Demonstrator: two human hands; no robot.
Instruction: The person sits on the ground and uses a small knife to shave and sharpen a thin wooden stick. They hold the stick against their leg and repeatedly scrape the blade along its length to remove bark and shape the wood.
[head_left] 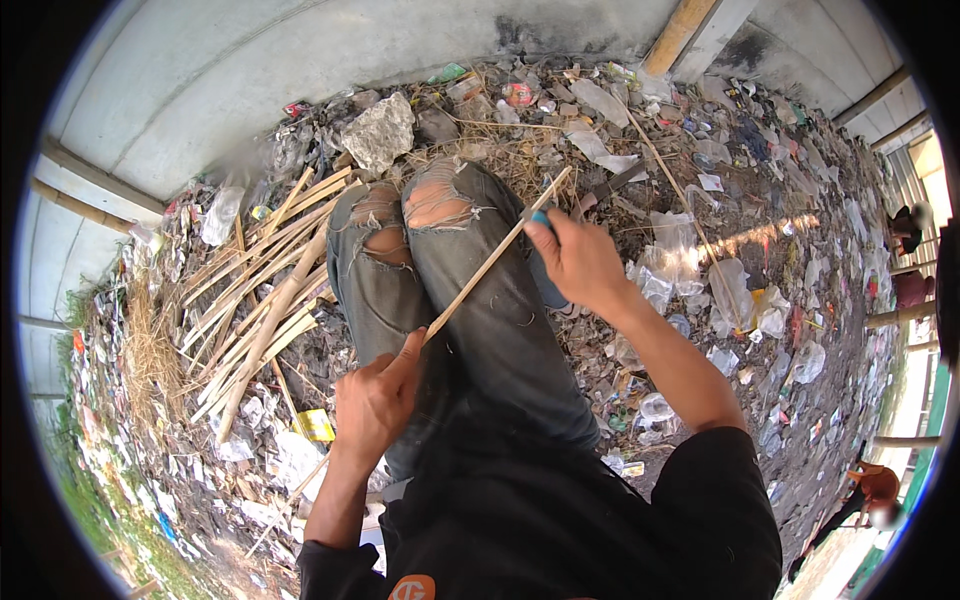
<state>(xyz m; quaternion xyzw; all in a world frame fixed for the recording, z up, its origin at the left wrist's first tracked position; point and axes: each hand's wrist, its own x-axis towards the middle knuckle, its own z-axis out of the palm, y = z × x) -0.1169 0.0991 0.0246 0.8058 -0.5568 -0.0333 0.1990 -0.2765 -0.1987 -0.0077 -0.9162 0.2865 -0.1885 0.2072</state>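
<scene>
A thin, pale bamboo strip (490, 262) slants across my lap, its upper end beyond my right knee. My left hand (378, 398) is closed round its lower end, with the forefinger stretched along it. Against the upper part of the strip, my right hand (580, 258) is closed on what looks like a knife with a blue-green part (541, 217) near the thumb. Most of that tool is hidden by the fingers. Just past the right hand lies a dark, flat, blade-like piece (618, 182); I cannot tell whether it joins the tool.
Left of my legs lies a pile of bamboo strips (250, 290), with a thicker pole (273, 325) on top. A large rock (379, 132) sits beyond my knees, before a grey wall (300, 55). Plastic litter covers the ground. Two people (876, 490) are at the far right.
</scene>
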